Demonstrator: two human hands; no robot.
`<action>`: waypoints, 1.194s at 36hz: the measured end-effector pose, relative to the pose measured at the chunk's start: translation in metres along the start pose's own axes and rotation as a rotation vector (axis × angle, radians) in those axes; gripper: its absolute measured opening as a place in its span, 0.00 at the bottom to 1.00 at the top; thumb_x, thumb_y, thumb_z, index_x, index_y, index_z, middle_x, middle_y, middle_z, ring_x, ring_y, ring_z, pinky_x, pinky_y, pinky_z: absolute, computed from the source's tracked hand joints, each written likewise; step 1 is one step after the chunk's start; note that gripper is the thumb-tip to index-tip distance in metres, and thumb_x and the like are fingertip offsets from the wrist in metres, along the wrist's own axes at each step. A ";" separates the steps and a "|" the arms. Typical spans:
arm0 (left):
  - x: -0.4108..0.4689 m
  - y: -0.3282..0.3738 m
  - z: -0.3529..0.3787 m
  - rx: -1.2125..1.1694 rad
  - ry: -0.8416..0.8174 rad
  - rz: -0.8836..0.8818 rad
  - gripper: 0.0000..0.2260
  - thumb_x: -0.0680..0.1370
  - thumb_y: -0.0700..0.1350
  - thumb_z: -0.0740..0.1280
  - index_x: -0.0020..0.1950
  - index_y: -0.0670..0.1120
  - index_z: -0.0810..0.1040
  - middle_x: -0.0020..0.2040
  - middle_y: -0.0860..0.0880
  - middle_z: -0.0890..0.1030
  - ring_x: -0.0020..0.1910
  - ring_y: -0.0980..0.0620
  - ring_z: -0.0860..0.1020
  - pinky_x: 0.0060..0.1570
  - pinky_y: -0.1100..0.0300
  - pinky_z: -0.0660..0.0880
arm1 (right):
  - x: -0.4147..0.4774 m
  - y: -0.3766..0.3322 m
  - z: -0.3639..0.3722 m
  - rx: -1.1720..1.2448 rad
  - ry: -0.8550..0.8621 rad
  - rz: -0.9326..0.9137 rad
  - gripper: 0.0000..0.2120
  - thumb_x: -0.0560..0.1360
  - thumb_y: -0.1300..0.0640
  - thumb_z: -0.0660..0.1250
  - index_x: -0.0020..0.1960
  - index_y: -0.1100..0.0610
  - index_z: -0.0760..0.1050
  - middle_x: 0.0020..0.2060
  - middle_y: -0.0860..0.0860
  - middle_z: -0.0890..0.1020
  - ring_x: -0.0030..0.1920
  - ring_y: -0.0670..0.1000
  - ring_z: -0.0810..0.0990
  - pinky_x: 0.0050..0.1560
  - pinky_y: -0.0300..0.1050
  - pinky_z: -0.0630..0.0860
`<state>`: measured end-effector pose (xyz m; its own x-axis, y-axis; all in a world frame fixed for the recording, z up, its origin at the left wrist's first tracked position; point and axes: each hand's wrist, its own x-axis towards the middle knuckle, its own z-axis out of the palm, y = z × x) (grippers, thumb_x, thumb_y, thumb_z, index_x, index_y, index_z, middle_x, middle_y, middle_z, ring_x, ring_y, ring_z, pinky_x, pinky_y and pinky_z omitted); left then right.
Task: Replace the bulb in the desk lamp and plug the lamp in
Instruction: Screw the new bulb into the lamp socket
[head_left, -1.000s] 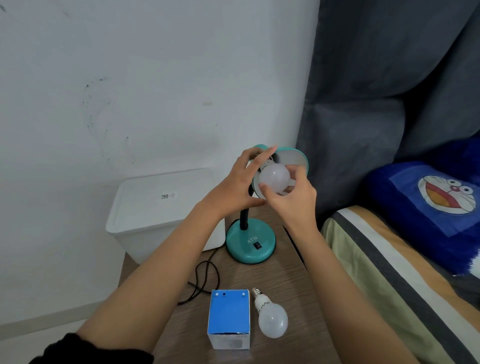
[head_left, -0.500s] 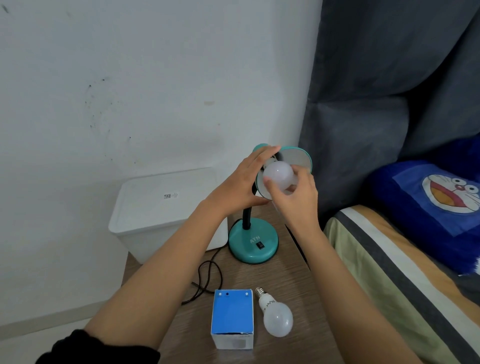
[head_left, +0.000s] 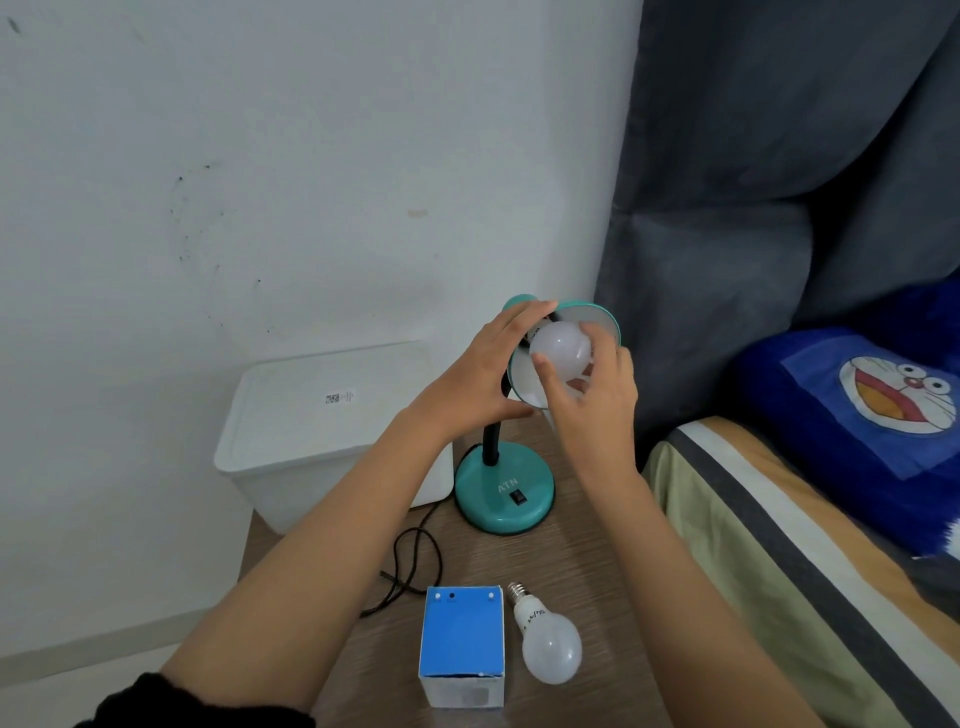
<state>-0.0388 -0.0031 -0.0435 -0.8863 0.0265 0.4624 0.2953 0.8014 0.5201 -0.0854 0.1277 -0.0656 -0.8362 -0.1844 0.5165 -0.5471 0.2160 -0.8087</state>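
Note:
A teal desk lamp stands on its round base (head_left: 504, 493) on the wooden side table (head_left: 587, 582). My left hand (head_left: 478, 379) grips the back of the teal lamp shade (head_left: 597, 317), which is tilted toward me. My right hand (head_left: 597, 395) has its fingers around a white bulb (head_left: 561, 348) that sits inside the shade; the bulb's screw end is hidden. A second white bulb (head_left: 550, 644) lies on the table, screw end pointing away, beside a blue and white bulb box (head_left: 462, 639). The lamp's black cord (head_left: 415, 566) loops loose on the table; its plug is out of view.
A white lidded plastic bin (head_left: 322, 426) stands left of the lamp against the wall. To the right are a grey padded headboard (head_left: 727, 260), a striped bedsheet (head_left: 779, 545) and a blue cartoon pillow (head_left: 857, 410).
The bulb sits deeper in the shade than before, and my right fingers have shifted around it. The view has drifted slightly.

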 end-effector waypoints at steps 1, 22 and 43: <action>0.000 0.000 0.000 -0.002 0.003 -0.002 0.42 0.67 0.44 0.77 0.74 0.52 0.55 0.73 0.52 0.61 0.72 0.54 0.61 0.72 0.56 0.60 | 0.001 0.001 0.000 0.011 0.001 0.040 0.23 0.72 0.45 0.68 0.62 0.54 0.69 0.53 0.54 0.76 0.48 0.48 0.76 0.48 0.42 0.76; -0.001 0.002 -0.001 -0.009 0.006 0.013 0.41 0.66 0.42 0.77 0.73 0.49 0.57 0.72 0.50 0.63 0.70 0.56 0.62 0.70 0.65 0.59 | 0.007 -0.006 0.002 0.130 -0.121 0.365 0.21 0.72 0.39 0.65 0.51 0.57 0.72 0.45 0.55 0.83 0.45 0.51 0.82 0.39 0.36 0.72; 0.000 0.002 0.000 0.013 -0.002 0.017 0.42 0.66 0.42 0.77 0.74 0.47 0.57 0.72 0.48 0.63 0.70 0.54 0.62 0.71 0.61 0.59 | 0.003 -0.003 -0.002 -0.066 -0.064 0.008 0.27 0.69 0.50 0.73 0.64 0.56 0.69 0.57 0.56 0.75 0.52 0.53 0.78 0.52 0.46 0.77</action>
<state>-0.0385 -0.0018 -0.0423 -0.8820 0.0412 0.4694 0.3053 0.8088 0.5027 -0.0862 0.1280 -0.0607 -0.8374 -0.2428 0.4897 -0.5438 0.2799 -0.7912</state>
